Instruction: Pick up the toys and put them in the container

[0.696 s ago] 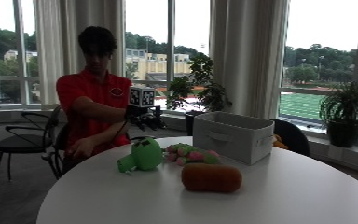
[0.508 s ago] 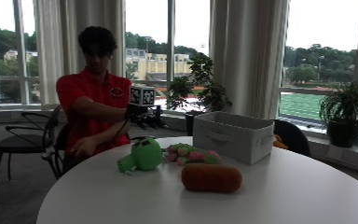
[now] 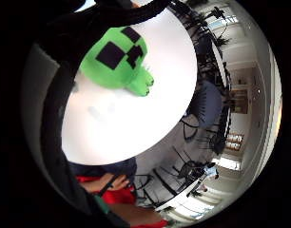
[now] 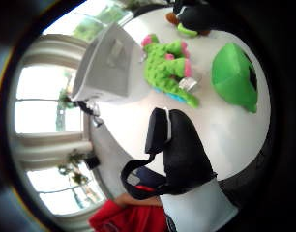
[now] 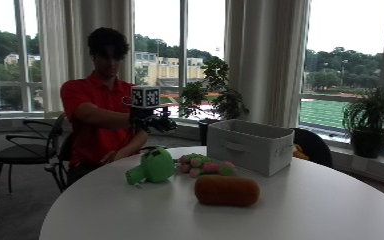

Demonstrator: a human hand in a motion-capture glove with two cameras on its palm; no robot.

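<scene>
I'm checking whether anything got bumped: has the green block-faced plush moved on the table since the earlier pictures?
No. In the outside view the green block-faced plush lies in the same place beside the pink-and-green plush, left of the grey container, as before.

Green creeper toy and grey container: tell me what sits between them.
In the outside view, a green-and-pink plush lies on the table between the green creeper toy and the grey container.

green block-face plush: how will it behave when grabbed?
The green plush looks soft and stuffed, so it probably squashes under the fingers and is light for its bulk. Its fabric likely isn't slippery. Its rounded body on the bare table might tip or roll if nudged.
</scene>
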